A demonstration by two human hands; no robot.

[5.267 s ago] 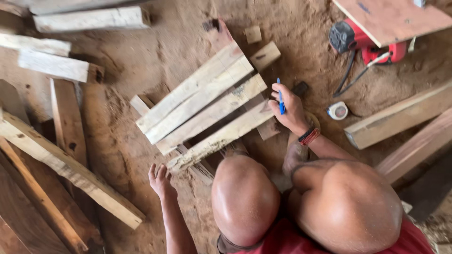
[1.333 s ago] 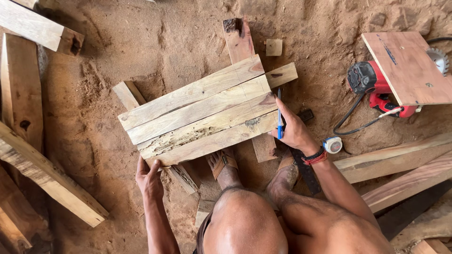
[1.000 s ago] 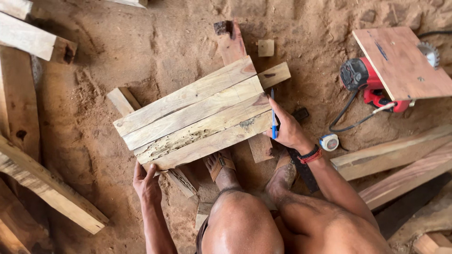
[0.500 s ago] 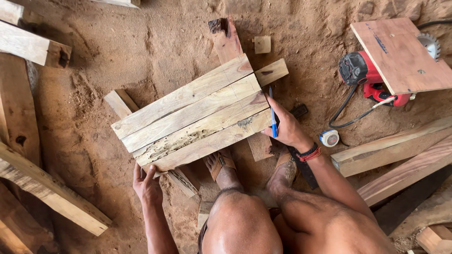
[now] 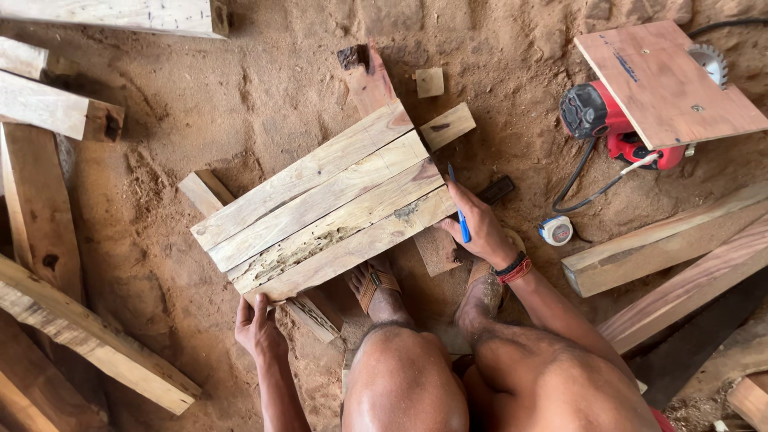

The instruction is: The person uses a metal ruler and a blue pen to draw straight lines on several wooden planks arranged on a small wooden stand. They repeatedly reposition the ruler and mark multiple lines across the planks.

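The near-left corner of the four side-by-side planks (image 5: pixel 328 204) is partly hidden by the left hand (image 5: pixel 258 328), whose open fingers press its edge. The planks lie on the sawdust floor (image 5: pixel 240 88), long axis running near-left to far-right. At their right end, the right hand (image 5: pixel 480 232) is closed on a blue pen (image 5: pixel 461 214), tip pointing far.

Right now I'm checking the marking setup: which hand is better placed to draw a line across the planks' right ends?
Probably the right hand: it already grips the blue pen at the planks' right ends. The left hand is empty, resting at their lower left corner.
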